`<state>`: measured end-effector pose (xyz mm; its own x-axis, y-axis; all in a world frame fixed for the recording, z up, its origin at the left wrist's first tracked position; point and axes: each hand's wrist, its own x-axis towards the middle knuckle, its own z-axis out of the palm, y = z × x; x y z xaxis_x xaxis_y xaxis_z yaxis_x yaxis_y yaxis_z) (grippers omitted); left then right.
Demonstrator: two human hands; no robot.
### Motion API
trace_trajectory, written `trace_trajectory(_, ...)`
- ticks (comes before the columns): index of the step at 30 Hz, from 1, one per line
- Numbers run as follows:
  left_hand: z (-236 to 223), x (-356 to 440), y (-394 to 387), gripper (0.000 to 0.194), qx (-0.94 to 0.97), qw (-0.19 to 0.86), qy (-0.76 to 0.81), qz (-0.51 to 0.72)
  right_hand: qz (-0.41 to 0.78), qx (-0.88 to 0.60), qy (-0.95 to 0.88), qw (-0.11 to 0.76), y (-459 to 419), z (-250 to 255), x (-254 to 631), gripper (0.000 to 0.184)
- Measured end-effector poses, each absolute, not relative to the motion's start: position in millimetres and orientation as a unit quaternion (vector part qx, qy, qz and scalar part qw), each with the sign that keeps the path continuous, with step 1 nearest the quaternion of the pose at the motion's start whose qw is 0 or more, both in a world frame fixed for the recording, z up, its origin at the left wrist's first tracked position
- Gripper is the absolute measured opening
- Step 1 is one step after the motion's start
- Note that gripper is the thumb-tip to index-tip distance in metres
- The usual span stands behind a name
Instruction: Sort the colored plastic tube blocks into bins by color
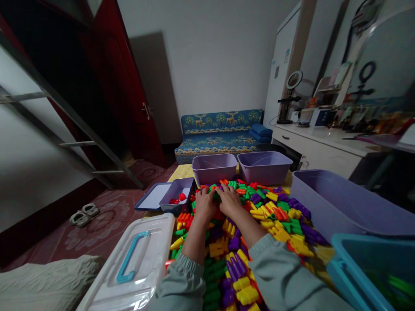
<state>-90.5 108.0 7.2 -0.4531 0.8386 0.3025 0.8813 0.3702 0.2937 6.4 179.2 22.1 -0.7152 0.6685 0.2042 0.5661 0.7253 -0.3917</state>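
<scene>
A heap of plastic building blocks [275, 220] in red, orange, yellow, green and purple covers the table in front of me. My left hand [205, 204] and my right hand [228, 200] lie side by side on the far part of the heap, fingers curled down into the blocks near some orange and green pieces. What the fingers grip, if anything, is hidden among the blocks. A small purple bin [177, 194] to the left of my hands holds a few red blocks [177, 199].
Two purple bins [214, 167] [264, 166] stand at the table's far edge, a larger purple bin [340, 203] at the right, a blue bin [366, 263] at the near right. A clear lid with a blue handle [132, 259] lies at the near left. Slippers [84, 213] sit on the floor; a blue sofa [220, 131] stands beyond.
</scene>
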Motion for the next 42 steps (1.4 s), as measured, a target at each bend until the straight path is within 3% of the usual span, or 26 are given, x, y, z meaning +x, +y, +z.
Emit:
trace_trajectory(5, 7, -84, 102, 0.038, -0.548, 0.068, -0.798, -0.241, 0.11, -0.346, -0.919, 0.151, 166, 20, 26, 0.052)
trace_trajectory(13, 9, -78, 90, 0.044, -0.62, 0.046, -0.733, -0.276, 0.164, -0.326, -0.914, 0.176, 168, 19, 56, 0.046)
trace_trajectory(24, 8, -75, 88, 0.026, -0.585, -0.105, -0.676, -0.435, 0.238, -0.316, -0.892, 0.219, 171, 20, 76, 0.016)
trace_trajectory(29, 6, -77, 91, 0.026, -0.532, -0.138, -0.662, -0.51, 0.247, -0.311, -0.896, 0.201, 174, 20, 81, 0.023)
trace_trajectory(33, 1, -83, 92, 0.029, -0.466, -0.151, -0.692, -0.53, 0.24, -0.265, -0.92, 0.159, 168, 20, 87, 0.051)
trace_trajectory(35, -1, -86, 93, 0.029, -0.445, -0.154, -0.7, -0.537, 0.21, -0.253, -0.934, 0.141, 162, 21, 88, 0.054)
trace_trajectory(42, -8, -92, 97, 0.03, -0.417, -0.222, -0.657, -0.587, 0.142, -0.295, -0.933, 0.152, 151, 24, 76, 0.027)
